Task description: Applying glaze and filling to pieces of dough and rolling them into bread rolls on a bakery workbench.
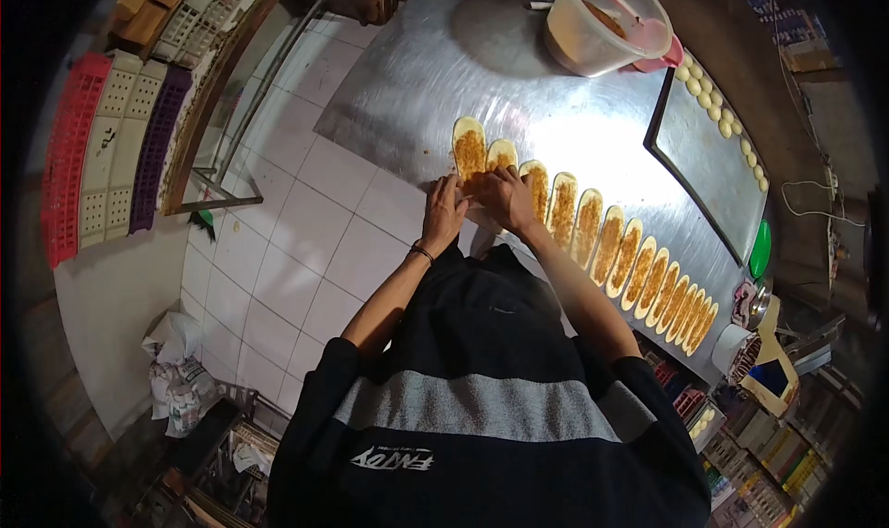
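The leftmost dough strip, a long oval of pale dough topped with brown crumbly filling, lies on the metal table. At its near end my left hand has its fingers bent and closed on the dough edge. My right hand pinches the same end from the other side, its fingertips close to the left ones. My right hand also covers the lower part of a second filled strip. The dough directly under my fingers is hidden. More filled strips lie in a row going right along the table's near edge.
A clear plastic tub with brown filling and a pink scoop stands at the far side of the metal table. Right of it, a dark-edged tray has several dough balls along its edge. Stacked plastic crates stand left.
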`<state>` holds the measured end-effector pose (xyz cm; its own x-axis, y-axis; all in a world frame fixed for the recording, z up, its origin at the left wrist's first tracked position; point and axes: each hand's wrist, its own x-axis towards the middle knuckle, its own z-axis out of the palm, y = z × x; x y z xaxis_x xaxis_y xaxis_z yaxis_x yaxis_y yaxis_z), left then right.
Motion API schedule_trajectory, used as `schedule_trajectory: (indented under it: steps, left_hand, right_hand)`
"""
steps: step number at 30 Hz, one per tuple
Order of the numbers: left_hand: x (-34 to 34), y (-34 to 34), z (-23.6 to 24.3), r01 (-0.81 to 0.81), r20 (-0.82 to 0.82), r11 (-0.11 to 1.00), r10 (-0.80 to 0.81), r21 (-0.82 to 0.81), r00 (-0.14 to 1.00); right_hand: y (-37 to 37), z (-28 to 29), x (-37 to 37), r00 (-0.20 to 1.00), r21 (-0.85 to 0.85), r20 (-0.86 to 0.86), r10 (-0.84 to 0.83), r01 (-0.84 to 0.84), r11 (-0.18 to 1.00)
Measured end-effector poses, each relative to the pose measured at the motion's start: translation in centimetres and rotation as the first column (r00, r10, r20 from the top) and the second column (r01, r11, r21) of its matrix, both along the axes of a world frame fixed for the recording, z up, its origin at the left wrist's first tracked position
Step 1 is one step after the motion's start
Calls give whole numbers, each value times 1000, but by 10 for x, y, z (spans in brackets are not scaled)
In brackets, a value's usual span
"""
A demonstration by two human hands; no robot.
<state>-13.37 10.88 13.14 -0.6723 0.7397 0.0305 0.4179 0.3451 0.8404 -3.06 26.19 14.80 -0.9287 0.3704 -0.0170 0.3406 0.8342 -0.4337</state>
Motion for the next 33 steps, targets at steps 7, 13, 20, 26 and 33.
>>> schedule_trajectory:
  steps: [7,13,20,26,33]
  left_hand:
    - [-14,-9,-8,232,-53,972,-230,30,972]
    - [-55,23,-20,211,-123,969,-195,129,973]
    - [-46,12,-20,228,14,962,-233,151,972]
    - [-78,45,-23,148,-26,967,-146,209,989]
    - [-71,38,-40,231,-5,961,-233,154,973]
  right_hand:
    - [-14,-12,12,999,19,-37,10,-10,1000]
    - [24,1,-31,996,-109,-32,-82,78,991]
    - [6,-11,-11,997,-63,-17,-75,74,995]
    - [40,1,-48,990,-82,-56,-128,124,989]
    - [33,-2,-38,996,-120,-34,-77,72,990]
